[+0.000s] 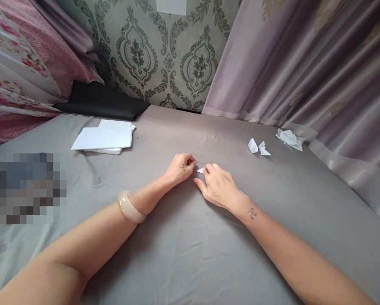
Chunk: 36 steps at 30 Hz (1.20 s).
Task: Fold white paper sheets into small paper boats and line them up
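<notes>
A small piece of folded white paper (200, 170) lies on the grey cloth, its pointed end showing between my hands. My right hand (220, 185) is bent over it, the fingertips pressing it down and covering the rest. The right thumb stands a little apart, below the paper's tip. Just left of the point, my left hand (181, 167) is closed, with thumb and fingers drawn together. Whether anything is between those fingers is hidden. A pale bangle (128, 207) circles my left wrist.
White paper sheets (104, 137) are stacked at the back left, before a black folded item (104, 101). Two small folded paper pieces (252, 146) stand to the right. Farther right lies a heap of paper pieces (290, 139) by the curtain (272, 63).
</notes>
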### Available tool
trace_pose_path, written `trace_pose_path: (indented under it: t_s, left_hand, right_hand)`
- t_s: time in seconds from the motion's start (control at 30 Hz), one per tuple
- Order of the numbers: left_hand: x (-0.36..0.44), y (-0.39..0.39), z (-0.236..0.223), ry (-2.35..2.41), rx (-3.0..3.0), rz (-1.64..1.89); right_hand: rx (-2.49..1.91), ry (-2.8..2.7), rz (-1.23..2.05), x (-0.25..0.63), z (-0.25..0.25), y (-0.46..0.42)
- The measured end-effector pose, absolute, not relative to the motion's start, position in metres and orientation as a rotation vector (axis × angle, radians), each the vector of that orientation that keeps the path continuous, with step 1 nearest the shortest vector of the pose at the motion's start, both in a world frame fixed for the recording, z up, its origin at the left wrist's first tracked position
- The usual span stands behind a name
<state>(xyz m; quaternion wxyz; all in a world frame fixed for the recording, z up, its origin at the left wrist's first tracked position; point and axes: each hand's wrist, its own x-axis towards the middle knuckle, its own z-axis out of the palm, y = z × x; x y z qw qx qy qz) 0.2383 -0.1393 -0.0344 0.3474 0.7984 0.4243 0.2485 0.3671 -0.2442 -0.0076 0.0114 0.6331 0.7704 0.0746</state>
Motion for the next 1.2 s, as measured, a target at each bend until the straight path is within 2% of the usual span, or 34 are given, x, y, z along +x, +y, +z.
trace_pose_path:
  t_s: [0.17,0.4,0.53,0.77,0.97,1.1,1.2]
  left_hand:
    - [0.242,-0.146,-0.040,0.978,2.334,0.630]
    - [0.244,-0.152,-0.037,0.982,2.315,0.549]
    - [0.244,-0.156,-0.031,0.962,2.174,0.518]
    - [0.245,-0.165,-0.029,0.789,1.970,0.576]
    - [0.248,-0.177,-0.022,0.703,1.838,0.491]
    - [0.251,-0.183,-0.019,0.725,1.494,0.622]
    - [0.251,-0.185,-0.018,0.712,1.312,0.678]
  right_hand:
    - [2.066,2.534,0.161,0.381,-0.015,-0.255]
    - [2.462,2.853,-0.294,0.404,-0.040,-0.259]
    - [2.834,2.722,-0.574,0.407,-0.046,-0.253]
    - [3.034,2.491,-1.150,0.412,-0.042,-0.258]
    - [3.024,2.657,-1.300,0.411,-0.035,-0.260]
    - [3.381,2.556,-1.456,0.411,-0.030,-0.261]
    - [3.410,2.514,-1.496,0.409,-0.027,-0.263]
